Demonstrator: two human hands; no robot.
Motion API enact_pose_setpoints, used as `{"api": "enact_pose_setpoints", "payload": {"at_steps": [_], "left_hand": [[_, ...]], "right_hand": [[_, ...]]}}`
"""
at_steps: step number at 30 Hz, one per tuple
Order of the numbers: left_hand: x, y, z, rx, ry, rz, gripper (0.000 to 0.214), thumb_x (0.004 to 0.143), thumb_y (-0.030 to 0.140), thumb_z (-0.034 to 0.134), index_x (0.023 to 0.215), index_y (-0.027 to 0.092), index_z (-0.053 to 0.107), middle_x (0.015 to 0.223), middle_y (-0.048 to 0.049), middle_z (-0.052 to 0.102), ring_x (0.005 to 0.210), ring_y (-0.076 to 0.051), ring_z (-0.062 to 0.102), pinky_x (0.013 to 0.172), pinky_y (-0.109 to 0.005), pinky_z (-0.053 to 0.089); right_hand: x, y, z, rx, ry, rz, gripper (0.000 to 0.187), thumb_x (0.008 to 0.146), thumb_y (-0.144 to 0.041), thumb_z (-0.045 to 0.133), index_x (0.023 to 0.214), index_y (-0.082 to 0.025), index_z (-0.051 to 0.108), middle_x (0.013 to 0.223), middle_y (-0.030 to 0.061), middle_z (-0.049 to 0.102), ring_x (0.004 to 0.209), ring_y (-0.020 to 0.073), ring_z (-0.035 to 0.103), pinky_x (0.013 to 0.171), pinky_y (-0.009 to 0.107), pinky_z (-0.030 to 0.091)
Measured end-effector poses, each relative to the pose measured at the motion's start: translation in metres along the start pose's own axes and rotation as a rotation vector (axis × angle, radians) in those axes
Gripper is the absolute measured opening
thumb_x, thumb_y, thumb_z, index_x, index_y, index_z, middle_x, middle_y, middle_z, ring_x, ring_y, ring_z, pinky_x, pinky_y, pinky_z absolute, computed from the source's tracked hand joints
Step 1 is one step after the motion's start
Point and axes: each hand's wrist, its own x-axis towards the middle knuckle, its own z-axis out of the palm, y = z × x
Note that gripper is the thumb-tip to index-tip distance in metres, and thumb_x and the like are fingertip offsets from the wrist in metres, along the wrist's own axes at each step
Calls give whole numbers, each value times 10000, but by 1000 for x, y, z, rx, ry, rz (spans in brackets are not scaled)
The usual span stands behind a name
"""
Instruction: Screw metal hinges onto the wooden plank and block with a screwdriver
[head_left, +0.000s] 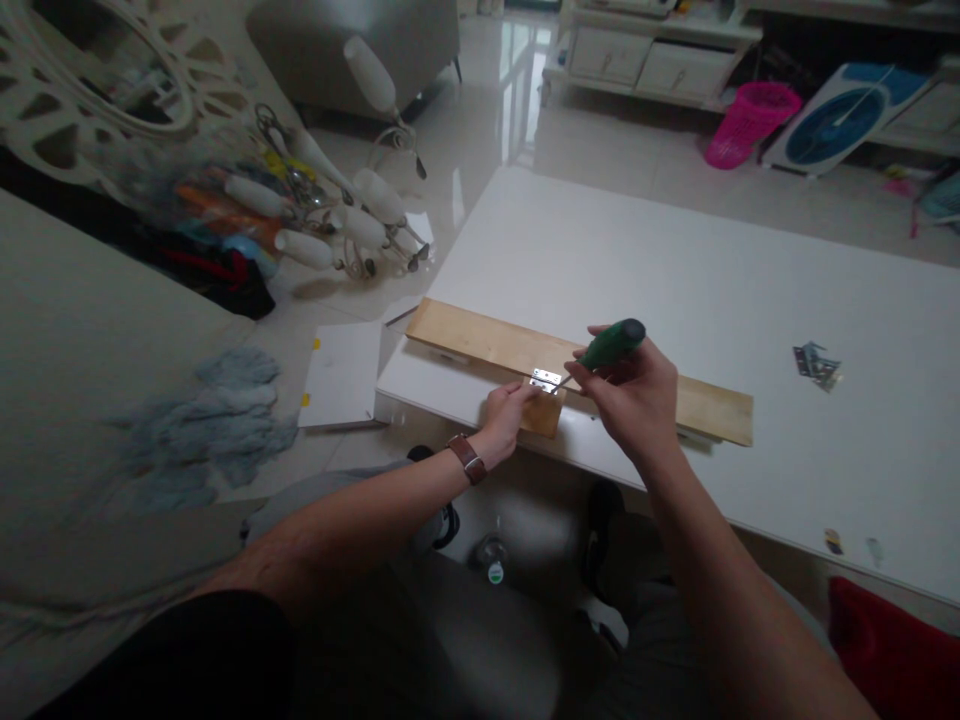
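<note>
A long wooden board lies across the front of a white panel. A silvery hinge joins it to a small wooden block at its near edge. My left hand pinches the block and the hinge's near side, fingertips against the metal. In my right hand is a green-handled screwdriver, tilted, its thin shaft running down to the hinge. Whether the tip sits in a screw is too small to tell.
A pile of metal hinges lies on the panel to the right. A white board is on the floor at left, near a grey fluffy cloth. Lamp parts, a pink basket and a blue fan stand farther off.
</note>
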Motion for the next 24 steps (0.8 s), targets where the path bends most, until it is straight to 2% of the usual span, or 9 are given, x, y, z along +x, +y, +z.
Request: {"api": "enact_pose_setpoints", "payload": {"at_steps": [3,9,11,15,17,21,24], "left_hand": [[1,1,0,0,-7,13,213,706,415,776,772,214,799,832,-37,766,864,-228,632,813,-335,427],[-1,0,1,-58,-12,-32,233,692,427,786,800,221,801,832,-43,767,830,-234,642,768,-337,430],[-2,1,1,-67,-16,-37,226,693,424,783,794,222,799,823,-44,764,811,-233,641,760,-339,431],[-3,3,1,-39,-9,-15,191,693,405,787,743,221,789,799,-37,757,819,-227,638,775,-335,430],[-2,4,1,-21,-3,-5,182,701,398,786,751,223,795,814,-36,763,854,-231,645,799,-334,438],[-1,3,1,-22,-19,2,192,712,401,781,780,223,804,856,-34,774,902,-234,655,833,-332,451],[-1,0,1,-20,-14,-8,204,708,410,769,773,219,795,840,-34,764,874,-230,641,790,-327,438]], "right_hand": [[0,-1,1,-25,40,6,364,750,-306,842,1086,-229,726,845,16,767,635,186,687,568,351,581],[0,-6,-1,17,-54,-21,335,808,-293,755,1130,-238,682,1086,54,799,652,156,713,518,288,515],[1,-6,-1,9,-41,-27,326,798,-304,769,1108,-245,685,1025,33,790,629,150,692,510,285,506],[1,-4,1,-103,72,-70,339,731,-337,846,1030,-248,713,830,-8,715,588,148,593,512,306,476],[1,-5,1,-131,92,-77,325,731,-333,842,1021,-246,722,811,-5,708,609,161,595,544,325,494],[0,-8,-1,-57,38,-48,336,763,-303,790,1084,-231,721,970,43,791,684,179,675,558,320,512],[0,-9,-3,-33,-25,-55,340,777,-270,755,1113,-230,720,1036,50,817,678,169,688,542,305,506]]}}
